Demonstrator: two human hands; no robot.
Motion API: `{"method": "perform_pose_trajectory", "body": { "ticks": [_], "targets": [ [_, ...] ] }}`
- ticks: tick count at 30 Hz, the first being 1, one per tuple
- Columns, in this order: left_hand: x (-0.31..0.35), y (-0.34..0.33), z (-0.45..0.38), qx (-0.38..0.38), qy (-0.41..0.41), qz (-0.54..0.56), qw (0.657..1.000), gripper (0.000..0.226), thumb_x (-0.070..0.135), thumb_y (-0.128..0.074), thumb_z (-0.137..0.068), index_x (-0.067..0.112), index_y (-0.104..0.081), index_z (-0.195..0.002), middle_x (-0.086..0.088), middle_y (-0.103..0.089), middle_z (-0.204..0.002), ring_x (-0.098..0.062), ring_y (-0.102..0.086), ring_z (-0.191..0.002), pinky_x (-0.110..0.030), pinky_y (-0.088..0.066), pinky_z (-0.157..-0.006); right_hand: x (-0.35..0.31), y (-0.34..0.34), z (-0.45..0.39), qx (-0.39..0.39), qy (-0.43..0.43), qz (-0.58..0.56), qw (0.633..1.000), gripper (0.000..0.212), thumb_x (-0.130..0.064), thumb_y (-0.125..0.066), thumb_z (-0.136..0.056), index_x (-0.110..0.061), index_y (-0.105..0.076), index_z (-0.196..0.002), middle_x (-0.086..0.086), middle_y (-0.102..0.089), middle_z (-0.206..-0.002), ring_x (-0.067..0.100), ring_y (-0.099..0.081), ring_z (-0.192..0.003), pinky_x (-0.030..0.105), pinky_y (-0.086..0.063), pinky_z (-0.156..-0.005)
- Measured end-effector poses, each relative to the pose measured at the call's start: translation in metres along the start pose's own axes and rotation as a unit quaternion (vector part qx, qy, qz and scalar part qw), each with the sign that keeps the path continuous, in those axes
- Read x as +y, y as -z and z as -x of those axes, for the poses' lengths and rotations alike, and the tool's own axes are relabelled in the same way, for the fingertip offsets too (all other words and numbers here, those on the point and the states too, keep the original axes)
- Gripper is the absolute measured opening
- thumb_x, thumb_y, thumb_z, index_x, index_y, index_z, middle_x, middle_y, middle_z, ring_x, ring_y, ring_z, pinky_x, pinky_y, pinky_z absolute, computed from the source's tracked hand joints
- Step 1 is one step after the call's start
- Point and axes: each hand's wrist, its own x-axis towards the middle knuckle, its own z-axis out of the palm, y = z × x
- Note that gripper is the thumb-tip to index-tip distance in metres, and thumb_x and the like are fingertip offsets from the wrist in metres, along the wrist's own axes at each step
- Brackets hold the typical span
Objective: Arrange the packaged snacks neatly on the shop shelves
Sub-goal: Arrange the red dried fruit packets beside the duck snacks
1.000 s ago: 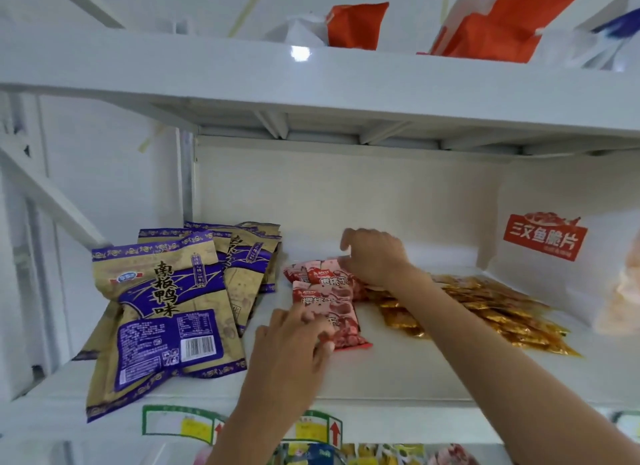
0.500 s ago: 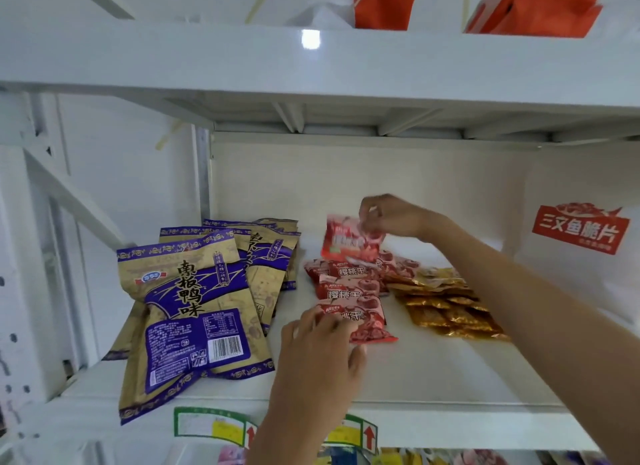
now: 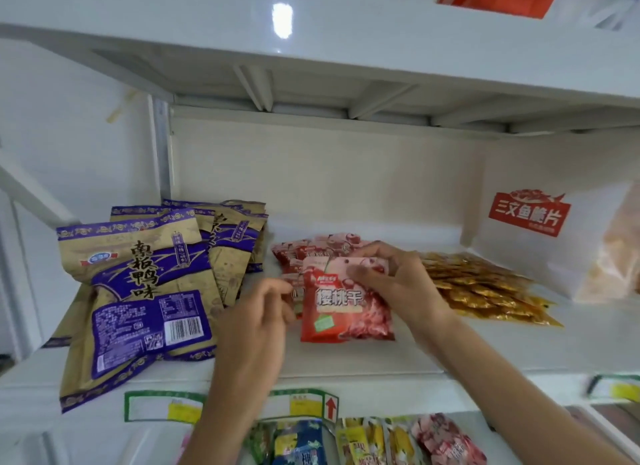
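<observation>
Behind red packet (image 3: 346,305), red pile (image 3: 311,248) half hidden by hands.

Bare shelf (image 3: 381,357) runs along the near edge in front of the red packets (image 3: 346,301) and gold sachets (image 3: 481,288), widening to the right. A clear strip lies at the far wall behind the red packets. On the left, purple-and-tan bags (image 3: 138,291) cover the shelf from far to near and overhang its lip. A white bag (image 3: 540,222) stands at the far right. The upper shelf (image 3: 346,48) limits the room overhead.
</observation>
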Motion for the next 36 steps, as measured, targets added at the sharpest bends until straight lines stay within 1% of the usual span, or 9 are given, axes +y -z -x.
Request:
{"method": "perform_pose_trajectory", "body": {
  "ticks": [2,5,8,11,13,17,22,29,36],
  "targets": [
    [0.002,0.008,0.001,-0.032,0.044,0.092,0.994,0.031,0.054,-0.045,-0.103,0.031,-0.065,-0.1,0.006,-0.074,-0.08,-0.003,-0.066,-0.065,-0.027,-0.049,-0.062,0.008,-0.01,0.01,-0.015,0.0,0.004,1.0,0.015,-0.013,-0.076,-0.094,-0.01,-0.07,-0.107,0.016,-0.08,-0.095,0.036,-0.078,-0.085,0.047,-0.066,-0.075],
    [0.002,0.011,0.004,-0.095,0.04,0.064,0.993,0.05,0.073,-0.057,-0.08,0.026,-0.07,-0.092,0.007,-0.076,-0.083,-0.004,-0.072,-0.076,-0.041,-0.062,-0.073,0.01,-0.022,0.019,-0.008,0.016,-0.028,0.999,0.021,-0.015,-0.075,-0.095,-0.01,-0.067,-0.115,0.016,-0.079,-0.099,0.038,-0.078,-0.089,0.052,-0.065,-0.079],
    [-0.002,0.013,0.003,-0.073,0.06,0.111,0.989,0.038,0.058,-0.067,-0.083,0.02,-0.071,-0.085,-0.001,-0.076,-0.084,-0.016,-0.075,-0.076,-0.047,-0.063,-0.075,0.008,-0.018,0.028,-0.026,-0.02,-0.043,0.999,0.035,-0.025,-0.073,-0.095,-0.017,-0.059,-0.127,0.009,-0.08,-0.1,0.027,-0.078,-0.087,0.038,-0.064,-0.072],
    [-0.006,0.013,0.004,-0.034,0.057,0.137,0.988,0.024,0.036,-0.071,-0.095,0.015,-0.07,-0.086,-0.006,-0.076,-0.082,-0.019,-0.076,-0.075,-0.041,-0.061,-0.067,0.017,-0.006,0.038,-0.126,-0.054,0.007,0.991,0.047,-0.039,-0.072,-0.094,-0.026,-0.056,-0.137,0.001,-0.076,-0.121,0.022,-0.073,-0.113,0.033,-0.056,-0.093],
    [-0.004,0.01,0.006,-0.011,0.043,0.138,0.989,0.026,0.039,-0.069,-0.094,0.015,-0.07,-0.086,-0.002,-0.076,-0.081,-0.013,-0.075,-0.073,-0.032,-0.059,-0.059,0.023,-0.002,0.039,-0.166,-0.046,0.027,0.985,0.038,-0.029,-0.071,-0.098,-0.018,-0.063,-0.134,0.003,-0.076,-0.124,0.022,-0.071,-0.117,0.038,-0.052,-0.102],
    [0.002,0.011,0.004,-0.001,0.041,0.155,0.987,0.044,0.057,-0.064,-0.088,0.014,-0.072,-0.091,0.007,-0.077,-0.082,-0.003,-0.074,-0.075,-0.019,-0.056,-0.059,0.023,-0.003,0.038,-0.11,-0.056,0.009,0.992,0.024,-0.02,-0.068,-0.1,-0.008,-0.07,-0.12,0.01,-0.08,-0.101,0.018,-0.074,-0.081,0.03,-0.052,-0.068],
    [0.001,0.011,0.007,-0.097,0.041,0.097,0.99,0.076,0.081,-0.056,-0.084,0.008,-0.075,-0.095,-0.011,-0.077,-0.087,-0.032,-0.073,-0.086,-0.058,-0.055,-0.089,0.025,0.001,0.048,-0.084,-0.026,-0.013,0.996,0.028,-0.023,-0.065,-0.1,-0.009,-0.067,-0.125,0.009,-0.079,-0.103,0.019,-0.069,-0.074,0.023,-0.048,-0.056],
    [0.003,0.008,0.007,-0.068,0.029,0.104,0.992,0.051,0.068,-0.064,-0.089,0.018,-0.075,-0.086,-0.004,-0.076,-0.083,-0.027,-0.073,-0.083,-0.06,-0.057,-0.083,0.026,0.001,0.048,-0.053,-0.025,0.036,0.998,0.026,-0.03,-0.065,-0.1,-0.017,-0.068,-0.123,0.003,-0.08,-0.102,0.018,-0.07,-0.072,0.029,-0.046,-0.057],
    [-0.005,0.005,0.005,-0.06,0.015,0.082,0.995,0.031,0.048,-0.064,-0.096,0.022,-0.075,-0.084,0.009,-0.07,-0.066,-0.003,-0.065,-0.065,-0.031,-0.05,-0.067,0.033,0.005,0.047,-0.032,-0.033,0.013,0.999,0.019,-0.025,-0.069,-0.099,-0.015,-0.071,-0.116,0.005,-0.076,-0.084,0.011,-0.061,-0.063,0.021,-0.042,-0.051]
  ]
}}
